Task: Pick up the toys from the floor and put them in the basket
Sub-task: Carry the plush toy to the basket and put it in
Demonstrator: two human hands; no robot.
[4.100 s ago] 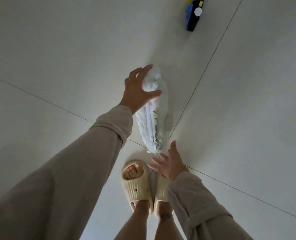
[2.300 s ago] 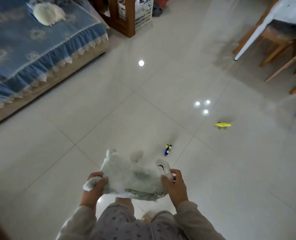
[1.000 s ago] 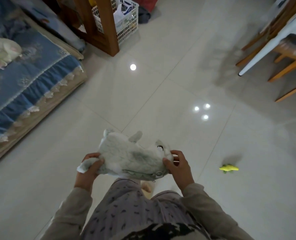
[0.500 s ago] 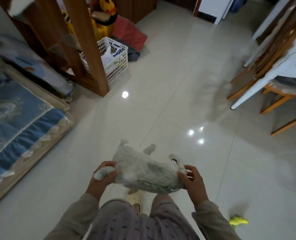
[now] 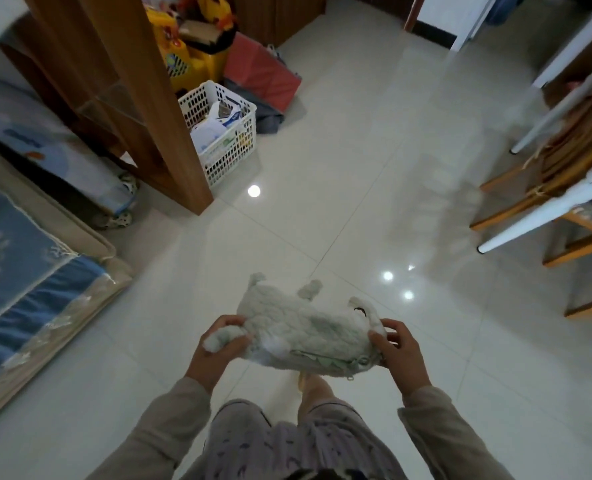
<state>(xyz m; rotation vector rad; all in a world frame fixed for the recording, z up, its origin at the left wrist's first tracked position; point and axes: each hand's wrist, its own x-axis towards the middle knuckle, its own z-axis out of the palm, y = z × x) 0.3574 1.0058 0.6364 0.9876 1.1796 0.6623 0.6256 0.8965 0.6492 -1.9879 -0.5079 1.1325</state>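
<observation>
A pale green-white plush toy [image 5: 301, 329] hangs sideways in front of me, held at both ends. My left hand [image 5: 215, 351] is closed around its tail end. My right hand [image 5: 396, 351] grips its head end, fingers curled on the fabric. A white plastic lattice basket [image 5: 234, 152] stands on the floor ahead to the left, beside a wooden post, with white bags and papers inside it.
A wooden post and shelf frame [image 5: 156, 98] rise left of the basket. A blue-covered mattress [image 5: 28, 282] lies at the left edge. Wooden chairs and white table legs [image 5: 547, 202] stand at the right. A red bag [image 5: 263, 77] and yellow toys lie behind the basket.
I lifted the plush toy off the floor with both hands and walked forward. The basket has come nearer and the small yellow toy on the floor has dropped out of view.
</observation>
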